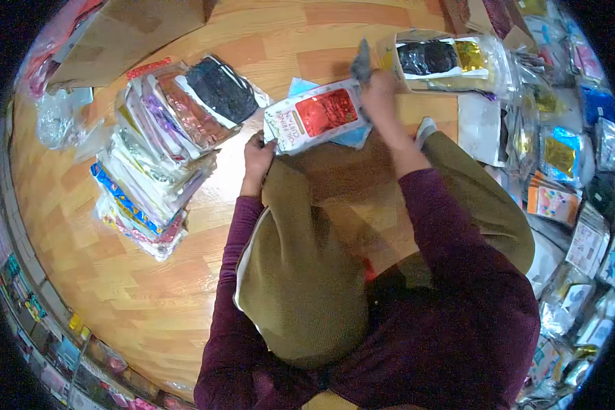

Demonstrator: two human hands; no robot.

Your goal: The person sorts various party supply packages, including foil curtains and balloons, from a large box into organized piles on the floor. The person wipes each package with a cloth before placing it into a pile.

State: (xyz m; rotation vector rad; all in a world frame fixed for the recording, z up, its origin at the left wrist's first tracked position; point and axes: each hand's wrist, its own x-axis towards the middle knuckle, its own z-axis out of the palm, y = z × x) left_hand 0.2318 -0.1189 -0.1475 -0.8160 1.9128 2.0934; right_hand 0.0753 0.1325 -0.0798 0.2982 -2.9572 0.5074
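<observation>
A foil fringe curtain packet (324,114), white with a red foil window, lies in front of me on top of a light blue packet (354,139). My left hand (258,156) is closed on the packet's near left corner, thumb on top. Beside the packet's right end is my right hand (379,96), smeared by motion, with a grey cloth (361,61) sticking out of its fingers.
Stacked packets in clear plastic (164,137) stand on the wooden floor at left. More packets, one with black and gold windows (427,58), lie at right. Cardboard boxes (126,37) stand at the back, shelves (82,355) at lower left.
</observation>
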